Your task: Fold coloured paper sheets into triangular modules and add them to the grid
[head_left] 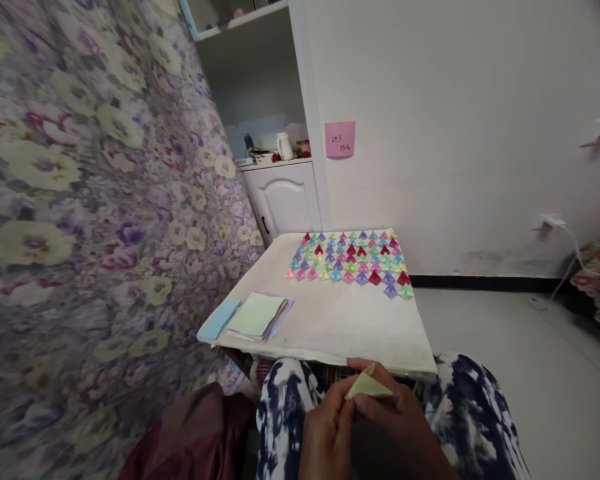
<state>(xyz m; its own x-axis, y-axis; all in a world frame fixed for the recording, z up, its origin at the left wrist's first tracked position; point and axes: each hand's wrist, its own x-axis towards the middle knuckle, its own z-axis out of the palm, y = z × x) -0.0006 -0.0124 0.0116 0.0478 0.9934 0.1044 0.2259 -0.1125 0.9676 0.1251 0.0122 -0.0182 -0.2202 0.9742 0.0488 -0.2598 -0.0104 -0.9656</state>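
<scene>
Both my hands meet low in the head view, over my lap in blue-and-white patterned trousers. My left hand [327,430] and my right hand [405,420] pinch a small folded piece of yellow-green paper [367,387] between their fingertips. Just beyond them is a small white table [340,327]. On its far half lie several rows of small folded paper pieces [350,261] in many colours, laid edge to edge. A stack of coloured paper squares [257,317] sits at the table's near left corner.
A flowered cloth [90,200] fills the left side. A white cabinet with shelves [280,197] stands behind the table, with a pink note [340,139] on the wall. A wall socket with a cable [553,223] is at the right, above bare floor.
</scene>
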